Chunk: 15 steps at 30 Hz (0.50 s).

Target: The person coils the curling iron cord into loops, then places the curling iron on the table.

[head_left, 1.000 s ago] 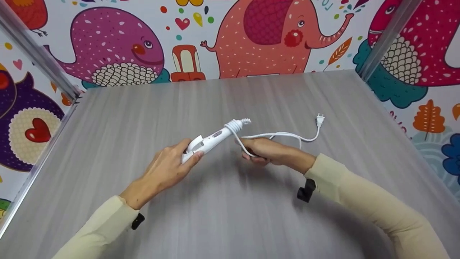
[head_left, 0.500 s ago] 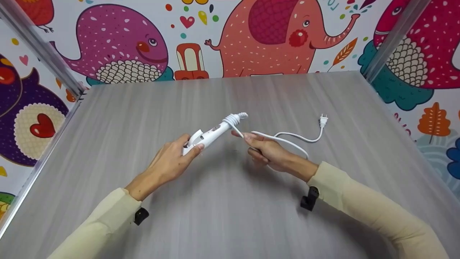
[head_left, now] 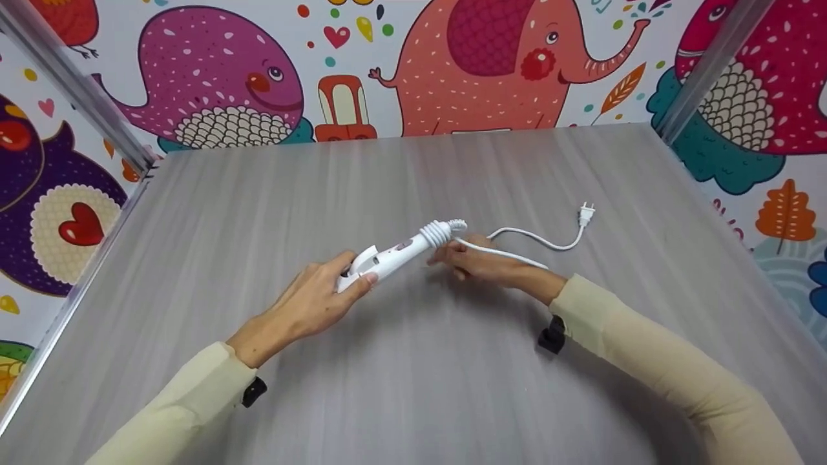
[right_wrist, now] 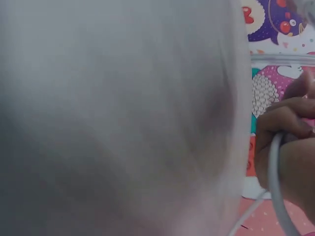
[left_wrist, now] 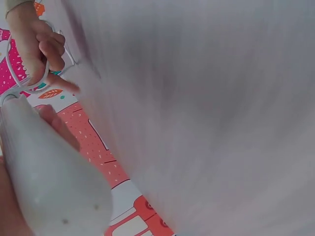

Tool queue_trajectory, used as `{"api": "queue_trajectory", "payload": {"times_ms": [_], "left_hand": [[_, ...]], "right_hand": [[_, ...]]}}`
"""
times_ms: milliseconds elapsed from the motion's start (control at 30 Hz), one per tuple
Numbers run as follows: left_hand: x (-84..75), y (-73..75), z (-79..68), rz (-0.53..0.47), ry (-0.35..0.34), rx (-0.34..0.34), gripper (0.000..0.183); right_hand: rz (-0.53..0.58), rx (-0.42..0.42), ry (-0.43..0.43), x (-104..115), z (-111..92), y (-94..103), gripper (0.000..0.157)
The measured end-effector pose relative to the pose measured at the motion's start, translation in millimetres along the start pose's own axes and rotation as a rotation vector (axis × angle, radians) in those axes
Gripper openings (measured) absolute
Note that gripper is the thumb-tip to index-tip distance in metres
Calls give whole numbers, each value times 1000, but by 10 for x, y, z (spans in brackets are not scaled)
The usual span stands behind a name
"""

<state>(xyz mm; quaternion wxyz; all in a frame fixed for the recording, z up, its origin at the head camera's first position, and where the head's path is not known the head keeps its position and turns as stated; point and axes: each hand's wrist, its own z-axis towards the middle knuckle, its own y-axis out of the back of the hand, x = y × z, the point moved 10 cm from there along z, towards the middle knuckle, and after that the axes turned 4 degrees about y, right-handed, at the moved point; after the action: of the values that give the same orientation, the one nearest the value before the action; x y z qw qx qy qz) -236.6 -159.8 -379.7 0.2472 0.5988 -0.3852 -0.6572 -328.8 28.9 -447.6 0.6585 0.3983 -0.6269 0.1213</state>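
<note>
My left hand [head_left: 310, 294] grips a white hair-styling iron [head_left: 394, 257], thumb along the near side, its cord end tilted up to the right. That lower end is hidden in the hand. Several turns of white cord [head_left: 437, 233] circle the handle near its ribbed cord sleeve. Just beyond and below those turns is my right hand [head_left: 481, 261], with cord lying across its back. In the right wrist view, the curled fingers [right_wrist: 283, 118] of that hand hold the cord [right_wrist: 275, 182]. The left wrist view shows a loose loop of cord around the right hand [left_wrist: 37, 49].
The two-prong plug [head_left: 586, 214] and a curved length of cord lie on the grey wood-grain table [head_left: 413, 387] at right. Printed animal walls [head_left: 219, 71] stand behind and at both sides, with metal posts [head_left: 711, 71] at the corners.
My right hand has swung beneath and behind the handle's end, carrying the cord round it. The iron has shifted slightly right and nearer. My left hand keeps its grip.
</note>
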Motion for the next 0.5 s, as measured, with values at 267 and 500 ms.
{"api": "queue_trajectory", "payload": {"times_ms": [267,500], "left_hand": [[-47,-117,20,0,-48,55,35],[-71,-257,-24,42,-70,175,37]], "right_hand": [[-70,-141,60,55,-22,230,17],[-174,-31,75,85,-9,202,13]]}}
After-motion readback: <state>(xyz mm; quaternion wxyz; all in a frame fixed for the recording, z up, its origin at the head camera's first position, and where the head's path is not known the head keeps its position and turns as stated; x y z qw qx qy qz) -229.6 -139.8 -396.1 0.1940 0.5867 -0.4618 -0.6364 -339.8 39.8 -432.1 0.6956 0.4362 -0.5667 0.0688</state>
